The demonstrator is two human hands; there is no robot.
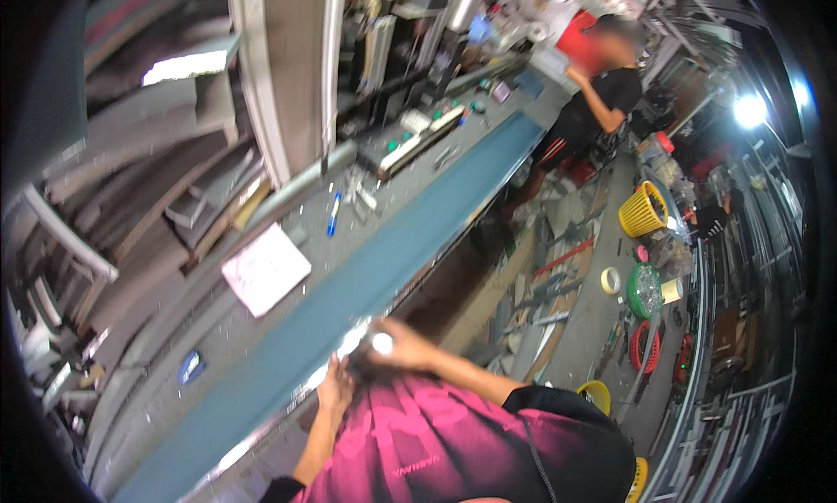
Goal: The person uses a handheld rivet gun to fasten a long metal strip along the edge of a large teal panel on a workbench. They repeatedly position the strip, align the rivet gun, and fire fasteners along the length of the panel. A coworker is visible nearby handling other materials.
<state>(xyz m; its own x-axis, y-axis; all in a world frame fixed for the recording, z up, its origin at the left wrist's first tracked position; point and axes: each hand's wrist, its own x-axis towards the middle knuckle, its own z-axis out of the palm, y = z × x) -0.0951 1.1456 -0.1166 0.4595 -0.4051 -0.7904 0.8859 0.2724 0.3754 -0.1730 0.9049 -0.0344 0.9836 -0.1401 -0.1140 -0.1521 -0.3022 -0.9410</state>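
Note:
A long blue-grey strip (349, 302) runs diagonally along the workbench in front of me, with a shiny edge on my side. My left hand (336, 386) is at that edge, its fingers closed; what they hold, if anything, is too blurred to make out. Just right of it, my right hand (405, 346) is closed around a small round whitish thing (382, 343), possibly the end of a roll or tube. Bright glare lies on the strip's edge between the hands and hides detail there.
A white paper sheet (267, 269), a blue pen (334, 214) and a small blue-and-white item (191, 367) lie on the bench. Another person (602, 93) stands at its far end. To the right are a yellow basket (643, 210), a tape roll (609, 282) and a green basket (644, 291).

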